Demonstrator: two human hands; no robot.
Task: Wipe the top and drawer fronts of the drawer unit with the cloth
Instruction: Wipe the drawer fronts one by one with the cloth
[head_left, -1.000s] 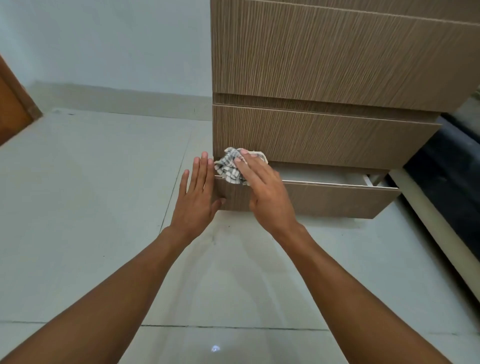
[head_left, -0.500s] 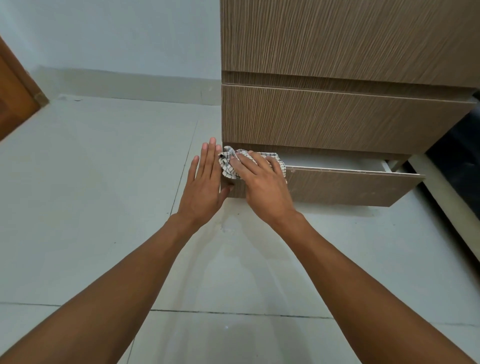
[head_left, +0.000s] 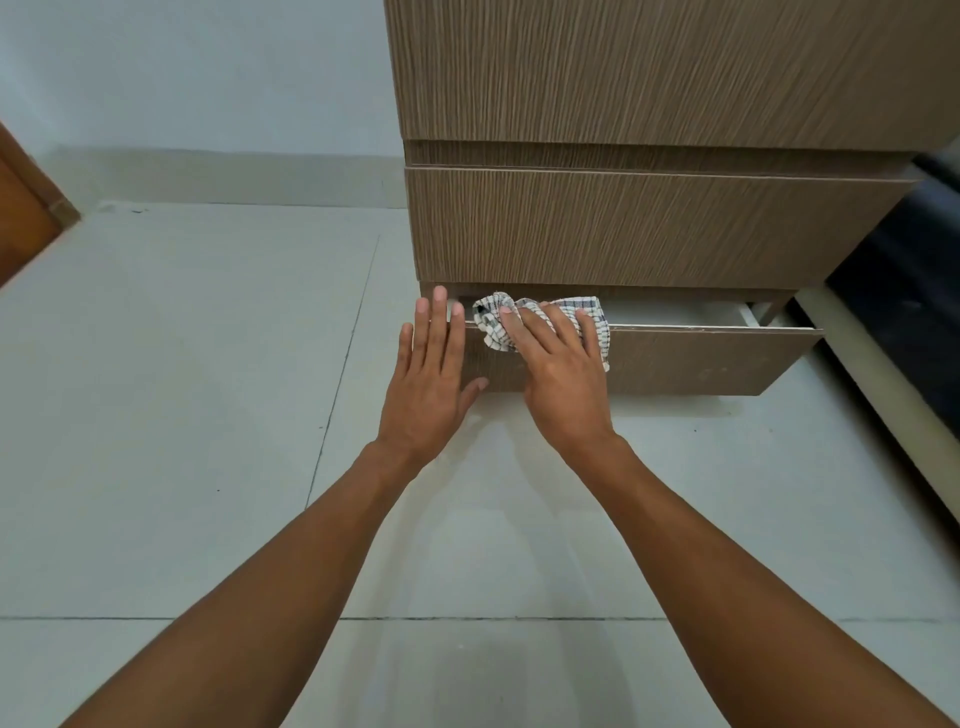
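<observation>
A wood-grain drawer unit (head_left: 649, 78) stands on the tiled floor. Its bottom drawer (head_left: 701, 358) is pulled out partway, and the white inside shows. A checked white-and-grey cloth (head_left: 587, 312) is draped over the left part of that drawer's top edge. My right hand (head_left: 556, 369) presses flat on the cloth against the drawer front. My left hand (head_left: 431, 374) lies flat with fingers straight against the drawer's left end, thumb under its corner. The unit's top is out of view.
A pale tiled floor (head_left: 182, 389) stretches to the left up to a white wall with a skirting board. A brown wooden door (head_left: 26, 218) stands at the far left. A dark piece of furniture with a cream base (head_left: 904, 312) sits right of the unit.
My right hand has slid the cloth to the right along the drawer's top edge, spreading it out. My left hand has stayed at the drawer's left end. My view has shifted slightly.
</observation>
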